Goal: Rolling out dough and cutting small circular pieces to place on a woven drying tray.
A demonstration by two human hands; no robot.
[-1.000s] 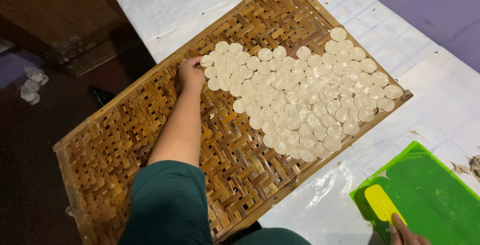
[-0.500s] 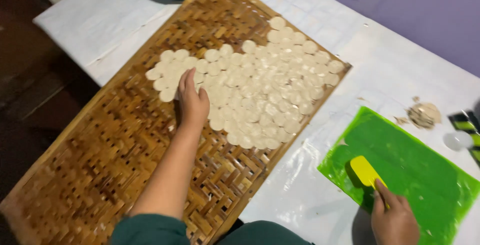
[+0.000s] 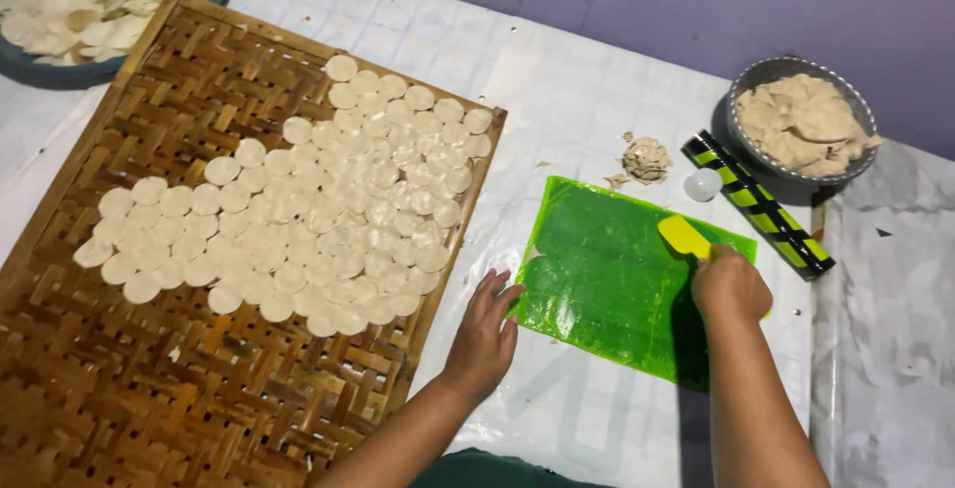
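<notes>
My right hand (image 3: pixel 729 284) grips a yellow scraper (image 3: pixel 684 236) and holds it on a green plastic sheet (image 3: pixel 607 279) spread on the white table cover. My left hand (image 3: pixel 484 330) rests flat, fingers apart, at the sheet's left edge, beside the rim of a woven bamboo tray (image 3: pixel 149 398). Several thin pale dough discs (image 3: pixel 298 219) lie packed together across the tray's middle and far part. Nothing is in the left hand.
A grey bowl of beige dough (image 3: pixel 804 125) stands at the far right, next to a black and green striped roller (image 3: pixel 761 204) and a small white ball (image 3: pixel 702 185). A dough lump (image 3: pixel 647 159) lies nearby. A blue dish of discs (image 3: pixel 90 0) is far left.
My left hand has left the discs on the tray and moved right onto the table beside the green sheet. The view has swung right, showing the bowl and roller.
</notes>
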